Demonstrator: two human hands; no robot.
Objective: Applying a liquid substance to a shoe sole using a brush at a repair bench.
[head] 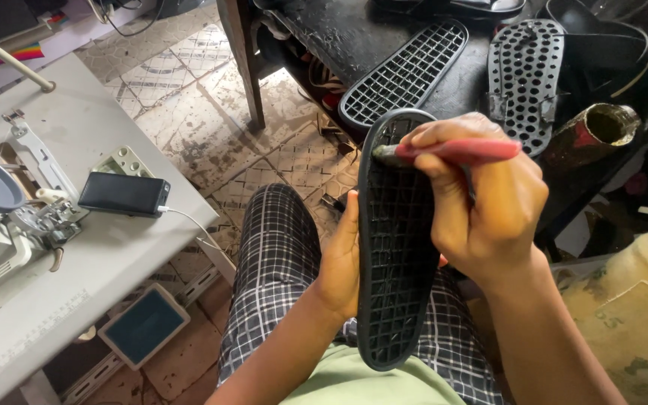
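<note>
From the head view, we hold a black grid-patterned sole (395, 247) upright over our lap, our left hand (341, 262) with fingers wrapped behind its edge. Our right hand (481, 202) has fingers closed around a red-handled brush (451, 152) whose tip touches the sole's upper end. Two more soles (406, 71) lie on the dark counter (339, 30) beyond the held sole.

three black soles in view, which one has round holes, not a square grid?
The black perforated rubber sole lying on the dark workbench, far right. The gridded sole beside it and the held sole have square cells.
</note>
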